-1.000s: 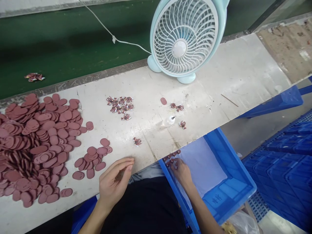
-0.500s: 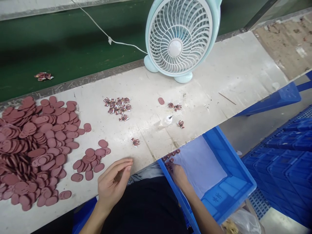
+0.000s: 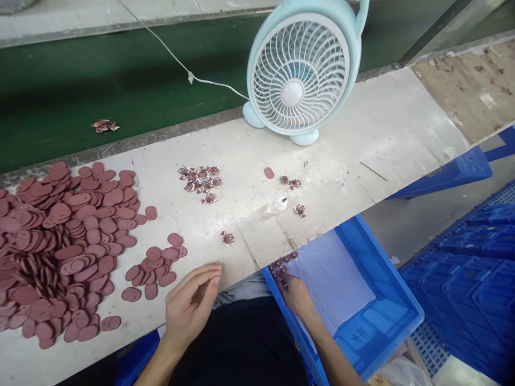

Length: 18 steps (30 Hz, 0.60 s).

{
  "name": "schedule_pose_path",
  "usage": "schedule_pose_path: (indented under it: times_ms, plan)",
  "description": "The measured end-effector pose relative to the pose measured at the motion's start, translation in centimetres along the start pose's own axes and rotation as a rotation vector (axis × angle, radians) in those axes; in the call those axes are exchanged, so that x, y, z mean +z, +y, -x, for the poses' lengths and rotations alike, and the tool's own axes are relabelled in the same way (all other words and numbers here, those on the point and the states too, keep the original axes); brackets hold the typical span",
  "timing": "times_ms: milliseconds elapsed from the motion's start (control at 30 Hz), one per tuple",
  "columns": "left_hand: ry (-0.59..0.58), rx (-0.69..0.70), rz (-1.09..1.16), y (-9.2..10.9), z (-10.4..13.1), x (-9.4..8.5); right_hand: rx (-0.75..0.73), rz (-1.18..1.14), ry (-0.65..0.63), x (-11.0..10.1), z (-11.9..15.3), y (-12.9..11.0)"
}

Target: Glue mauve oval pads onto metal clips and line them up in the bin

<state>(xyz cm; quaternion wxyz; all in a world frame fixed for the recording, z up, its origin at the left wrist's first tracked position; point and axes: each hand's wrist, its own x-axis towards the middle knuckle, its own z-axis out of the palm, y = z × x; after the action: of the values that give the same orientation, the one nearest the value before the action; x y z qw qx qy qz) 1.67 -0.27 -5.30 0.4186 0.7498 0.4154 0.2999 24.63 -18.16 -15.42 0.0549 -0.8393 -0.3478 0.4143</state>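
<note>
My left hand (image 3: 192, 305) rests at the table's front edge, thumb and fingers curled toward each other with a gap at the palm and nothing seen in it. My right hand (image 3: 295, 294) reaches into the blue crate (image 3: 396, 289), its fingertips at a row of small brown figures (image 3: 284, 261) along the crate's left side; whether it grips one is hidden. Reddish-brown oval discs (image 3: 94, 236) lie in a large pile at the left, with a smaller group (image 3: 155, 265) beside it. Small brown-and-white figures (image 3: 201, 179) sit in a cluster mid-table, and a single one (image 3: 227, 238) lies nearer me.
A light-blue fan (image 3: 298, 80) stands at the table's back edge. A small bottle with a dark tip (image 3: 278, 204), a lone disc (image 3: 269, 172) and a thin stick (image 3: 373, 171) are on the table (image 3: 386, 118). Stacked blue crates (image 3: 466, 279) stand at the right.
The camera view has shifted slightly. My right hand has stayed at the row of figures in the crate, its fingers a little more spread. My left hand keeps its pose.
</note>
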Motion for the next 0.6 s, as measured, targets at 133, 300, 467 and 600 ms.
schedule_pose_path:
  times_ms: [133, 300, 467, 600]
  plan:
    - [0.022, 0.033, -0.007, 0.2, 0.0, 0.0, -0.177, -0.093, 0.07, -3.9, 2.0, -2.6]
    - [0.053, 0.012, 0.125, 1.1, -0.6, -0.3, -0.386, -0.373, 0.158, -9.4, 4.1, -8.4]
    - [0.165, 0.122, 0.257, 1.2, -1.7, -1.8, -0.776, -0.098, 0.226, -13.1, 1.5, -22.9]
    - [0.379, 0.131, 0.267, 0.4, -1.3, -3.5, -0.945, 0.117, 0.345, -14.2, -5.7, -39.2]
